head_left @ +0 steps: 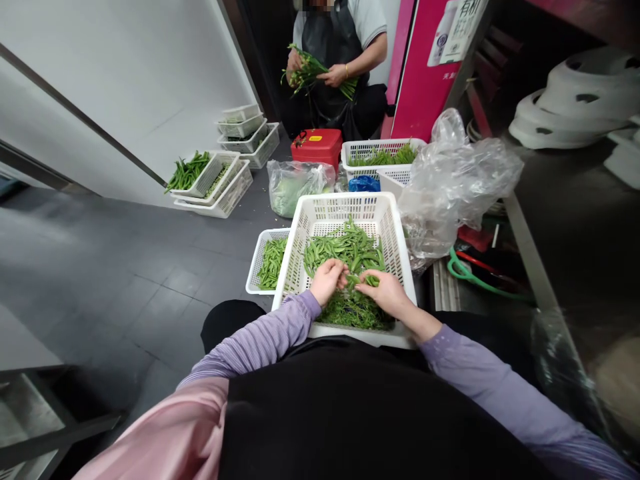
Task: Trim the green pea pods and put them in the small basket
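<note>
A large white plastic basket [407, 267] stands in front of my lap. Flat green pea pods [350, 243] lie in its far part, and a heap of stringy green trimmings [356, 315] fills the near end. My right hand [389, 293] is over the basket, its fingers closed on pea pods [371, 281]. Just to its left, my left hand [327, 281] is closed in a pinch; what lies between those fingertips is too small to make out. A smaller white basket [254, 267] of green pods [271, 263] sits left of the large one.
Opposite, a co-worker [333, 33] holds long green stems [315, 70]. A red box [317, 147], a bagged green vegetable [295, 190] and a basket of greens [383, 157] lie beyond. Stacked baskets [215, 183] stand left; clear plastic bags [450, 180] crowd the right, beside a shelf.
</note>
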Demonstrator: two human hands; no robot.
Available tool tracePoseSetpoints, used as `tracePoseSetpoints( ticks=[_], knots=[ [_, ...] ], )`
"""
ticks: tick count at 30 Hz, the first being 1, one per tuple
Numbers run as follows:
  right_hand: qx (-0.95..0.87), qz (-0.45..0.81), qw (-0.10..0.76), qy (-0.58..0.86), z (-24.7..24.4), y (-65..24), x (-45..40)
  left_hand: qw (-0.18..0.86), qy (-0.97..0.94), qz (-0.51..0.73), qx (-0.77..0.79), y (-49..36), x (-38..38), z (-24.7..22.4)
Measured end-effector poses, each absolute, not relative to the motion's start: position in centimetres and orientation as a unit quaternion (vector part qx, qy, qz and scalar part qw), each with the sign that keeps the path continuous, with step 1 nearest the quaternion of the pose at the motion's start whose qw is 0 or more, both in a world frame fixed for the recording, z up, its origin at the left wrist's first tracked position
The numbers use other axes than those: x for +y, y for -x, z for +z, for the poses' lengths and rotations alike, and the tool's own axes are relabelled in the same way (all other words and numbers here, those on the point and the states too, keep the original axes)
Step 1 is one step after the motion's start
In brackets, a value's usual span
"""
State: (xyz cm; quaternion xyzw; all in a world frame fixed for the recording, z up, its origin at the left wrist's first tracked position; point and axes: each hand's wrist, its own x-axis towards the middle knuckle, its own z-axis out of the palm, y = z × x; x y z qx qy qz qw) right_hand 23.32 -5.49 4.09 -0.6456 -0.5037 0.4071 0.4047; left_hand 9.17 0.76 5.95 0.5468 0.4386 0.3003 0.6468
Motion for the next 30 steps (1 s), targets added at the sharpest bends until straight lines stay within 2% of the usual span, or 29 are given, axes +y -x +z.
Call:
tracePoseSetpoints(
  ticks=[2,4,10,15,18,20,22,24,26,28,30],
  knots=[
    [-0.571,0.279,0.366,0.679,4.2,-23.8,-5.3,0.666,-0.544,0.227,0.458,-8.2,1.2,6.5],
    [-0.618,0.227,0.344,0.67,4.2,-23.9,-5.3,0.684,-0.553,0.157,0.448,-7.7,1.2,7.1],
    [-0.684,0.193,0.332,0.62,3.8,-23.6,-5.8,0.734,-0.536,0.05,0.414,-7.4,1.1,8.4],
    [-0.673,0.221,0.375,0.598,3.9,-23.1,-6.1,0.755,-0.524,0.061,0.39,-7.5,0.7,8.0],
    [-0.628,0.262,0.427,0.596,4.4,-22.8,-6.2,0.673,-0.589,0.067,0.442,-7.6,-0.2,6.3],
    [-0.565,0.297,0.461,0.616,4.7,-22.9,-6.2,0.557,-0.68,0.043,0.475,-7.3,-0.6,4.7],
    [-0.484,0.341,0.492,0.639,4.9,-23.3,-6.1,0.434,-0.757,-0.026,0.487,-6.5,-0.4,3.4],
    [-0.415,0.394,0.521,0.633,4.9,-23.8,-5.8,0.361,-0.786,-0.126,0.486,-5.5,0.1,2.7],
    [-0.374,0.442,0.541,0.61,4.8,-24.0,-5.6,0.338,-0.793,-0.183,0.473,-4.8,0.8,3.1],
    [-0.356,0.47,0.544,0.596,4.7,-24.0,-5.5,0.34,-0.817,-0.146,0.443,-4.7,1.1,4.4],
    [-0.358,0.481,0.537,0.594,4.7,-23.7,-5.5,0.385,-0.831,-0.075,0.395,-5.5,1.2,6.0]
  ],
)
